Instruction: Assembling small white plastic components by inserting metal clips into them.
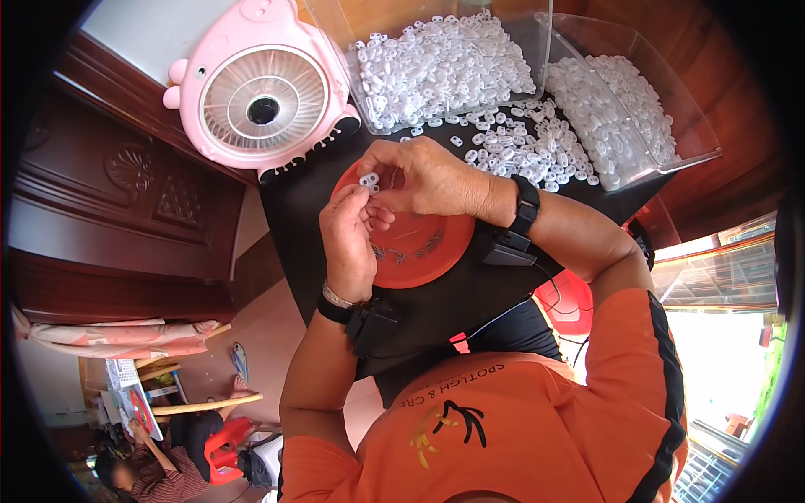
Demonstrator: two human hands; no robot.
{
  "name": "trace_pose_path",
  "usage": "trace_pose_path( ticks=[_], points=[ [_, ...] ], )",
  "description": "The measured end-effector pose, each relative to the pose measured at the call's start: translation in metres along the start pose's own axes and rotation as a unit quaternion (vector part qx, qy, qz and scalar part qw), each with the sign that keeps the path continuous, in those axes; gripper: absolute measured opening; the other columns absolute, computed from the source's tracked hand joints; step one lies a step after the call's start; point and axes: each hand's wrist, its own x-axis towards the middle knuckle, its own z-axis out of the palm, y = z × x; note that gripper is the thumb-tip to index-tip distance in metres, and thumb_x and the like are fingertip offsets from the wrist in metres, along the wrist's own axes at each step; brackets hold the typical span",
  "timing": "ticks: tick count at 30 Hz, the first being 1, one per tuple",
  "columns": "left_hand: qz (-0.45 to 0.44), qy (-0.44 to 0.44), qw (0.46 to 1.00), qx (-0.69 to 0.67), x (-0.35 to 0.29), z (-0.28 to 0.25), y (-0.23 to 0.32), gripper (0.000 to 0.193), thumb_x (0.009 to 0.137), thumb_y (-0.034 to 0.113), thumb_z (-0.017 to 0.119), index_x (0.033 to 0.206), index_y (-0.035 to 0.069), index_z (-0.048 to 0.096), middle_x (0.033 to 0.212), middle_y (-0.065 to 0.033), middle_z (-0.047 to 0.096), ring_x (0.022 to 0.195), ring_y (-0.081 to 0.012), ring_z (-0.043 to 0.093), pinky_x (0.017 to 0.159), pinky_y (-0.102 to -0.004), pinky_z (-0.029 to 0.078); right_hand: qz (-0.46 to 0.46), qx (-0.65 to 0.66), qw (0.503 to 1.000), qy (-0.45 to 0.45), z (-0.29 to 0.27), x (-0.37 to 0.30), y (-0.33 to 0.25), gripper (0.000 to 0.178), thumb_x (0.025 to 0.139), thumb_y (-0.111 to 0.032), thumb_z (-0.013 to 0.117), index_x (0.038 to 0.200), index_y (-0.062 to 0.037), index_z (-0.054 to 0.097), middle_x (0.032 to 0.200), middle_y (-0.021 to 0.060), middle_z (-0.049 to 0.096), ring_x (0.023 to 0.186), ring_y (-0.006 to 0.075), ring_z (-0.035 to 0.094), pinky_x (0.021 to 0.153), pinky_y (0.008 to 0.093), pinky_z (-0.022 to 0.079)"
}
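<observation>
Fan (264, 99) at the table's (295, 210) far left, two bins (694, 144) to its right, loose pieces (535, 149) before them, nearer plate (423, 272) below left hand (348, 239), right hand (434, 178)

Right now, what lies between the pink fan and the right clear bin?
The left clear bin heaped with white pieces, plus loose pieces, in the head view.

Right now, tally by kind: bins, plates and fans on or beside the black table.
Clear plastic bins: 2
Orange-red round plate: 1
Pink pig-shaped fan: 1
Total: 4, leaving out the white oval two-hole plastic pieces, too many to count.
</observation>
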Motion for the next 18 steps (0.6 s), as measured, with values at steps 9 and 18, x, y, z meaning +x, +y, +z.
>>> trace_pose_path(
  ticks=[9,18],
  points=[
    [0.020,-0.032,0.999,0.007,0.003,-0.003,-0.002,0.028,0.092,0.024,0.046,0.100,0.000,0.058,0.075,-0.0057,0.062,0.064,-0.0137,0.057,0.059,-0.0240,0.041,-0.013,-0.005,1.000,-0.004,-0.001,0.000,-0.002,0.028,0.073,-0.010,0.073,0.094,-0.0012,0.057,0.077,0.0096,0.066,0.072,0.0211,0.067,0.067,0.0300,0.053],
    [0.038,-0.012,0.999,0.007,-0.002,0.007,0.002,0.027,0.093,0.024,0.046,0.100,0.000,0.058,0.082,-0.0085,0.065,0.066,-0.0129,0.059,0.060,-0.0246,0.041,-0.084,-0.067,0.993,0.057,0.013,-0.002,0.007,0.033,0.070,-0.013,0.073,0.096,0.0000,0.058,0.069,0.0140,0.064,0.067,0.0277,0.066,0.063,0.0356,0.052]
  ],
)
